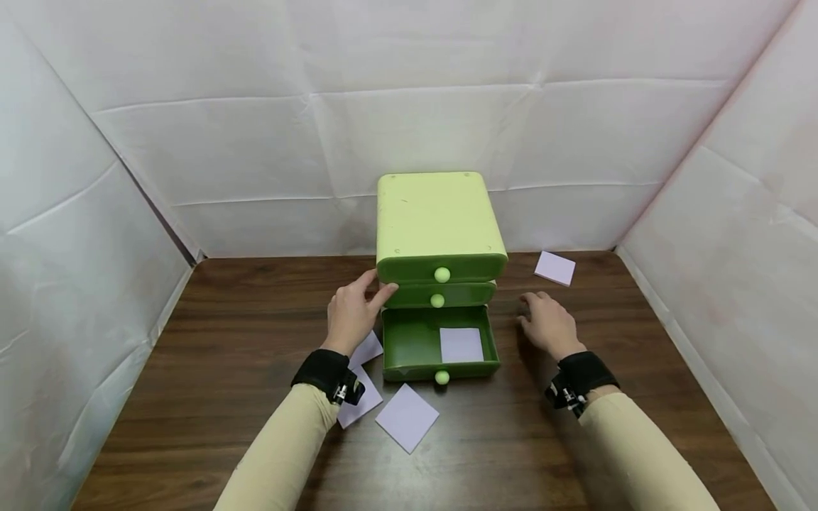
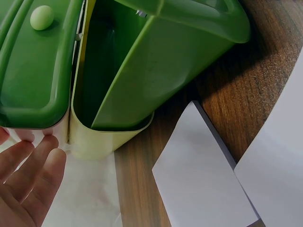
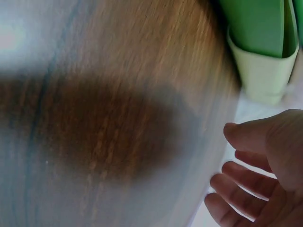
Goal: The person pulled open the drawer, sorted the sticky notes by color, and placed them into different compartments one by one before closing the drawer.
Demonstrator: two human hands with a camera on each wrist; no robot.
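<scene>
A light green three-drawer cabinet point(image 1: 437, 220) stands at the middle back of the wooden table point(image 1: 255, 305). Its bottom drawer point(image 1: 412, 348) is pulled out, and a white square note point(image 1: 461, 345) lies inside it. My left hand point(image 1: 367, 294) rests with straight fingers against the cabinet's left side, level with the middle drawer point(image 1: 422, 294). In the left wrist view, my left hand's fingers point(image 2: 33, 165) touch the pale casing point(image 2: 94, 142) beside the open drawer point(image 2: 165, 66). My right hand point(image 1: 537, 316) hovers relaxed and holding nothing, to the right of the cabinet point(image 3: 260, 75).
White paper squares lie on the table: one in front of the drawer point(image 1: 407, 417), two by my left wrist point(image 1: 367, 349), one at the back right point(image 1: 554, 267). White sheet walls close in the table on three sides.
</scene>
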